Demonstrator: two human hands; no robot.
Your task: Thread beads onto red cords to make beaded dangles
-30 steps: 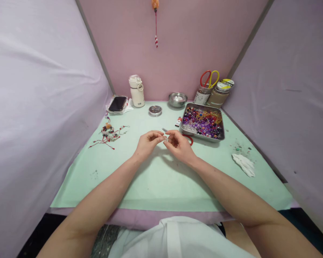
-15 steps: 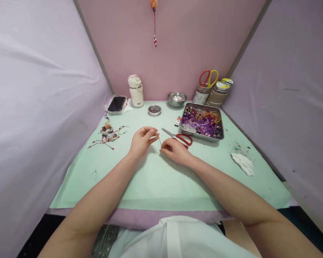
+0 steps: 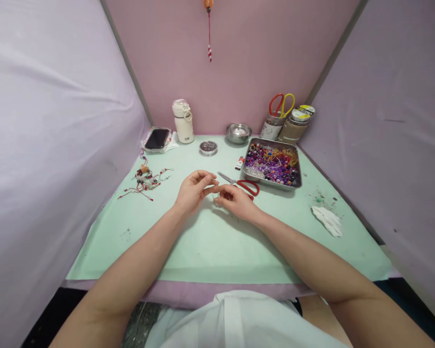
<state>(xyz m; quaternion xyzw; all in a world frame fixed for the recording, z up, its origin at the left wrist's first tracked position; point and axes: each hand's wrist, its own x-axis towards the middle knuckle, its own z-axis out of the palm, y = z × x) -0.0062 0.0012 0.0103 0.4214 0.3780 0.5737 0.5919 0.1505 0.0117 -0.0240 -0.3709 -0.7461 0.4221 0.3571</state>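
Observation:
My left hand (image 3: 195,191) is closed in a pinch above the middle of the green tabletop, thumb against fingers. My right hand (image 3: 238,203) is closed beside it, its fingertips touching or nearly touching the left ones. Between and just below the fingertips a thin, pale strand (image 3: 213,197) shows, with a small clear part low down near the right thumb. What exactly sits inside the pinches is too small to tell. Behind my right hand lies a pair of scissors (image 3: 247,186) with red handles, partly hidden by that hand.
A metal tray (image 3: 271,183) of beads and cords stands at the back right, near a metal bowl (image 3: 239,140). Beaded strings (image 3: 148,181) lie on the left. A bottle (image 3: 183,126), a phone (image 3: 157,139) and a small round dish (image 3: 208,152) are behind. White cloth (image 3: 326,221) lies right.
My hands moved apart with the strand stretched between them, then came together again. Both sit slightly lower and further left than at first, so more of the scissors shows.

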